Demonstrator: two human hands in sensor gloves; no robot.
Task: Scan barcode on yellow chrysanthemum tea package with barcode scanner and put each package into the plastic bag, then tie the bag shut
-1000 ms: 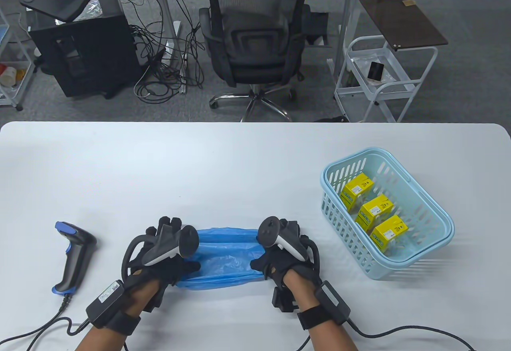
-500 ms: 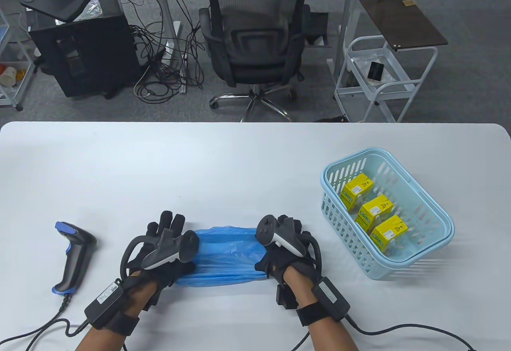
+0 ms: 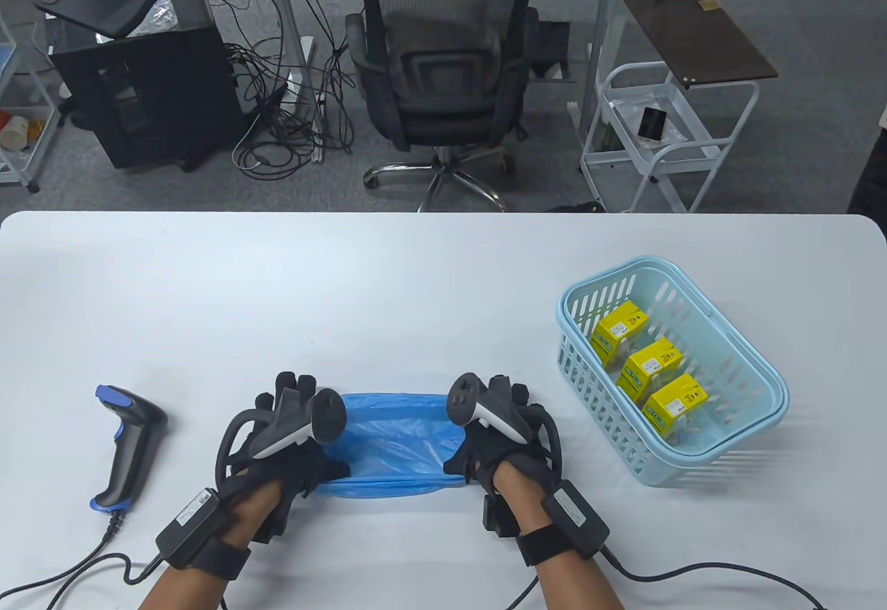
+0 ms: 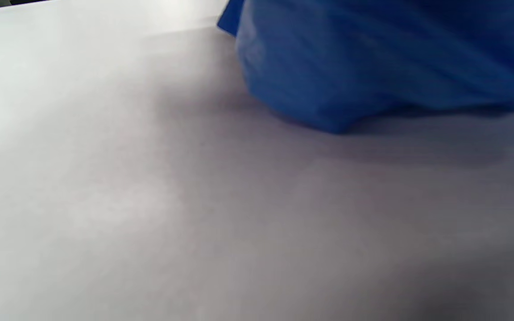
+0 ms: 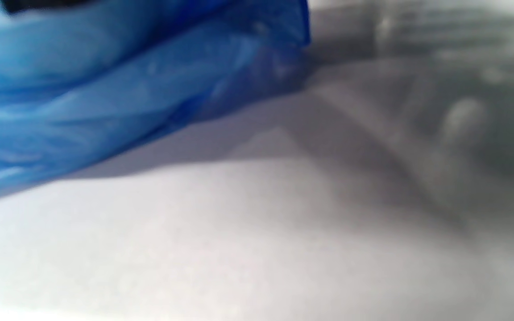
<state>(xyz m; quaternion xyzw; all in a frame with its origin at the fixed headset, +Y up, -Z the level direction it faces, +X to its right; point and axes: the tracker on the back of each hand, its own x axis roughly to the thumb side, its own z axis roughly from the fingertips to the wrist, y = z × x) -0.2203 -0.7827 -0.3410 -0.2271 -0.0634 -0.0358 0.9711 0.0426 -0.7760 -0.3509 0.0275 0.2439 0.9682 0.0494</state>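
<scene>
- The left hand is low on the table, fingers pointing away and thumb sticking out to the side, pinching the blue bag.
- The right hand sits beside it, well apart, holding the bag's other end the same way.
- Both forearms come in from the bottom edge.

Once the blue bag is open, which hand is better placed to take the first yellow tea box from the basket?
The right hand. It holds the blue bag's right end, on the side where the basket with three yellow tea boxes stands. The left hand is nearer the scanner, so it suits scanning.
</scene>
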